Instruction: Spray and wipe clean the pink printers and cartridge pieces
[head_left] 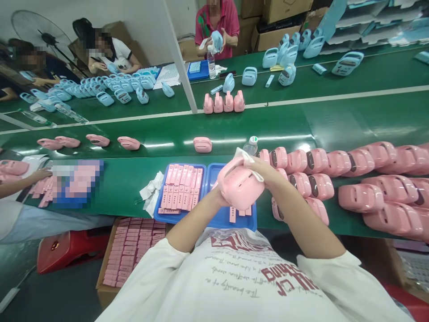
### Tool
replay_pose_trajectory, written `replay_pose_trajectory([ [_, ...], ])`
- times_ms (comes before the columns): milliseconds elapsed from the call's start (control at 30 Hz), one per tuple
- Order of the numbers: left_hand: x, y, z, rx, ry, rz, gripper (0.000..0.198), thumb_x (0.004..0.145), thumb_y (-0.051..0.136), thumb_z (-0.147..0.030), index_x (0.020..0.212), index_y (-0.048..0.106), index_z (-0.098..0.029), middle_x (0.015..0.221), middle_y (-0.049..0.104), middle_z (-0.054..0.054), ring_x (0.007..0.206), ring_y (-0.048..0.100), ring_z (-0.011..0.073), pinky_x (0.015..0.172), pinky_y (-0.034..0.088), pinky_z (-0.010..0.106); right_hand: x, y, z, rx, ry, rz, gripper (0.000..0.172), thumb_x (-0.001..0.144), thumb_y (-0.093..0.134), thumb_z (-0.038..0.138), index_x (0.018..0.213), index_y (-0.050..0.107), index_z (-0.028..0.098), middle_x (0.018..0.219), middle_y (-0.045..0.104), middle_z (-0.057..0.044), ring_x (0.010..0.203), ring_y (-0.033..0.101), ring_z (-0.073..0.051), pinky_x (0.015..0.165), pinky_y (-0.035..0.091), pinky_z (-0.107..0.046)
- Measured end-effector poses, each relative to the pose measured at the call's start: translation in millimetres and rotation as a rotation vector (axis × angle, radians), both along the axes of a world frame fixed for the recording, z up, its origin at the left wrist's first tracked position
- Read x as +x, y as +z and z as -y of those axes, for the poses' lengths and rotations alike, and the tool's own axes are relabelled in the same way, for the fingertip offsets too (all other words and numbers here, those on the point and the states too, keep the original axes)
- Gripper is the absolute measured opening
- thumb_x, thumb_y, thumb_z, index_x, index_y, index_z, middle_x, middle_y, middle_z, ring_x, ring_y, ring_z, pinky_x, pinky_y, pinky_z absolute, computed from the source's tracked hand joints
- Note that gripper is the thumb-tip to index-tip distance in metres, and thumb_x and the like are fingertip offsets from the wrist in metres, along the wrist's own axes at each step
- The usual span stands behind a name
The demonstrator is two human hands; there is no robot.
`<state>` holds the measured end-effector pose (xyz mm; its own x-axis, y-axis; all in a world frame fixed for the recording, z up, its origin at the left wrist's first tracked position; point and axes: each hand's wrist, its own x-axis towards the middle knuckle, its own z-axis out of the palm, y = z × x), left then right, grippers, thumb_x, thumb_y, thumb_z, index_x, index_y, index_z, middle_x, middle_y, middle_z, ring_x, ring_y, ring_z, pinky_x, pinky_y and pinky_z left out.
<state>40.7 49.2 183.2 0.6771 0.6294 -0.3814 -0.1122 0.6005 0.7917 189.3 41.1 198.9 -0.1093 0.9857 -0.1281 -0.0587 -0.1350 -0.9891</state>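
Observation:
A glossy pink plastic device with a handle [241, 190] is held up in front of my chest, above the blue trays. My left hand [218, 195], mostly hidden behind the device, grips it from its lower left side. In my right hand [262, 170] is a white cloth [244, 156], pressed against the device's upper right side beside the handle. Below, the right blue tray [212, 171] contains a few pink strip-shaped parts [232, 214]. The left blue tray [204, 170] is lined with several rows of such pink strips [179, 187].
Many pink devices [360, 197] stand to my right, near a clear bottle [250, 146]. Crumpled white tissue [152, 191] lies left of the trays. Single pink devices [202, 144] sit on the green belt [161, 129]. Across it, people handle blue devices [122, 84]. A carton of pink strips [129, 248] stands below.

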Motion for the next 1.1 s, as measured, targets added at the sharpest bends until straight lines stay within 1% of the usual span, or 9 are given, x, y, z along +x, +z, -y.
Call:
replay_pose_trajectory([
  [67,4.2,-6.8,1.8,-0.104,-0.104,0.021,0.069,0.070,0.054,-0.080,0.093,0.071,-0.017,0.082,0.071,0.014,0.080,0.067,0.0323,0.064,0.054,0.045,-2.1,1.3,-4.0,-0.076,0.003,0.003,0.033,0.064,0.067,0.048,0.076,0.061,0.017,0.062,0.057,0.001,0.057,0.052,-0.013,0.053,0.040,-0.025],
  [233,-7.4,-17.5,1.0,0.180,0.238,-0.180,0.058,0.079,0.049,-0.074,0.091,0.068,-0.021,0.079,0.067,0.008,0.093,0.063,0.0271,0.084,0.051,0.041,-4.5,-8.9,-12.4,-0.160,-0.023,0.041,0.028,0.059,0.063,0.042,0.068,0.056,0.017,0.056,0.048,0.005,0.054,0.042,-0.009,0.054,0.032,-0.024],
  [367,-33.6,-0.6,-9.4,0.466,0.375,-0.371,0.045,0.073,0.063,-0.065,0.078,0.065,-0.021,0.088,0.060,0.005,0.097,0.056,0.0230,0.090,0.043,0.035,-8.6,-21.6,-22.4,-0.113,-0.081,0.086,0.026,0.059,0.060,0.042,0.066,0.056,0.017,0.058,0.049,0.005,0.057,0.042,-0.010,0.056,0.032,-0.024],
  [433,-42.9,10.6,-16.2,0.656,0.318,-0.556,0.031,0.069,0.073,-0.050,0.074,0.062,-0.021,0.084,0.057,0.002,0.086,0.054,0.0199,0.081,0.042,0.032,-16.1,-28.0,-26.7,-0.087,-0.100,0.115,0.025,0.060,0.060,0.040,0.069,0.059,0.016,0.063,0.053,0.003,0.062,0.045,-0.011,0.058,0.033,-0.024],
  [500,-48.6,16.9,-23.1,0.754,0.253,-0.696,0.021,0.071,0.071,-0.038,0.071,0.059,-0.021,0.077,0.057,0.000,0.076,0.052,0.0173,0.071,0.039,0.029,-26.9,-35.7,-27.3,-0.073,-0.113,0.139,0.027,0.064,0.057,0.039,0.077,0.062,0.016,0.070,0.057,0.002,0.066,0.048,-0.013,0.061,0.036,-0.025],
  [633,-58.8,9.9,-35.3,0.657,0.293,-0.741,0.013,0.068,0.066,-0.028,0.066,0.057,-0.019,0.068,0.057,-0.002,0.070,0.051,0.0153,0.065,0.036,0.027,-42.5,-59.3,-13.2,-0.127,-0.091,0.211,0.035,0.078,0.047,0.045,0.089,0.064,0.016,0.074,0.061,-0.001,0.069,0.053,-0.016,0.063,0.042,-0.027],
  [767,-70.1,-3.6,-52.5,0.547,0.373,-0.714,0.020,0.067,0.066,-0.030,0.061,0.051,-0.019,0.060,0.050,-0.004,0.061,0.046,0.0119,0.059,0.034,0.025,-26.4,-93.0,6.2,-0.284,-0.052,0.398,0.036,0.088,0.040,0.037,0.098,0.065,0.014,0.085,0.067,-0.006,0.081,0.061,-0.020,0.071,0.048,-0.031],
  [900,-63.0,-6.4,-92.5,0.543,0.435,-0.663,0.026,0.065,0.072,-0.033,0.066,0.051,-0.018,0.064,0.049,-0.004,0.059,0.044,0.0096,0.057,0.034,0.023,-4.1,-125.5,8.2,-0.501,-0.079,0.723,0.029,0.089,0.046,0.019,0.113,0.062,0.012,0.111,0.065,-0.016,0.108,0.060,-0.025,0.093,0.045,-0.039],
  [1100,-8.2,-15.4,-192.5,0.531,0.412,-0.622,0.022,0.083,0.064,-0.035,0.076,0.055,-0.017,0.062,0.053,-0.002,0.058,0.049,0.0101,0.058,0.039,0.023,-22.7,-150.8,-14.8,-0.738,-0.027,1.019,0.037,0.093,0.057,0.037,0.120,0.057,0.013,0.118,0.062,-0.010,0.107,0.061,-0.021,0.096,0.049,-0.046],
])
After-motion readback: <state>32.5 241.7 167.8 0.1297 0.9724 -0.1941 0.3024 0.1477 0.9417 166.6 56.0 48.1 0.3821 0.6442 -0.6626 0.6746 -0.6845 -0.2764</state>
